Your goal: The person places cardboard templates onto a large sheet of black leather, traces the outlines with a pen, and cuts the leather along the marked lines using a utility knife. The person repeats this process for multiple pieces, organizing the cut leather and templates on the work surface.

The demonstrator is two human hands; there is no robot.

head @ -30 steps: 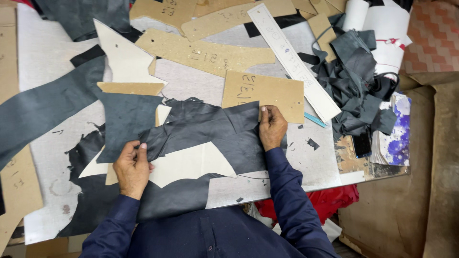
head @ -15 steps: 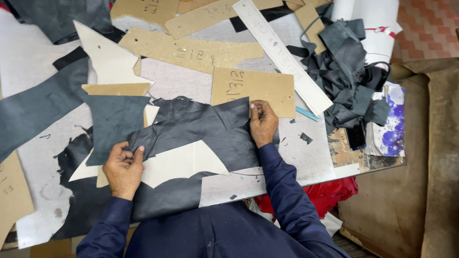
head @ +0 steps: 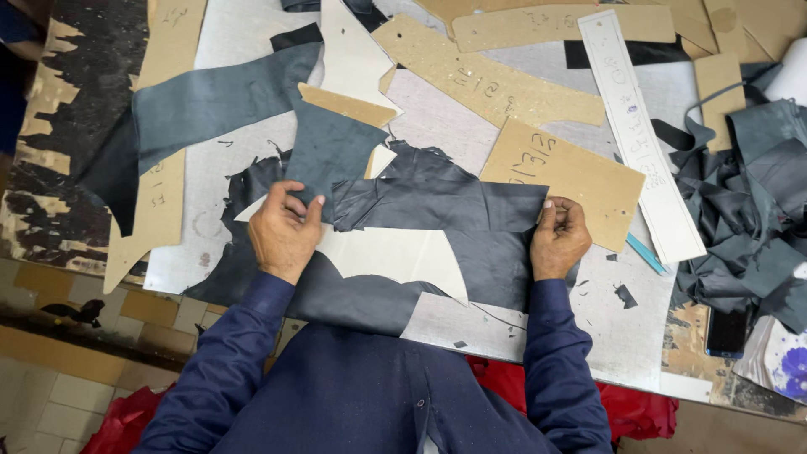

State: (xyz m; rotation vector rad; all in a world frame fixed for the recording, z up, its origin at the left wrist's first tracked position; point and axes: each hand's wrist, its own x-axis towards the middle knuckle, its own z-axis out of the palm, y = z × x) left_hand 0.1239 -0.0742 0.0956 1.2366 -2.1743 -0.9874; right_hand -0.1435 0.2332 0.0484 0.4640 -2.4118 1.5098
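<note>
A large piece of dark grey leather (head: 454, 220) lies spread on the worktable in front of me. My left hand (head: 284, 229) pinches its left edge, just under a smaller grey leather panel (head: 329, 150). My right hand (head: 558, 237) grips the leather's right edge, beside a brown cardboard pattern (head: 572, 173). A white paper pattern piece (head: 395, 256) lies on the leather between my hands. Both arms wear dark blue sleeves.
A long grey leather strip (head: 210, 105) lies at the left. More cardboard patterns (head: 487, 80) and a white ruler-like strip (head: 640, 134) lie beyond. A heap of grey scraps (head: 748, 210) and a phone (head: 726, 329) sit at the right. Red cloth (head: 639, 412) hangs below the table edge.
The view has shifted so the table sits further right. Both hands keep hold of the leather's edges; the left hand has closed into a pinch.
</note>
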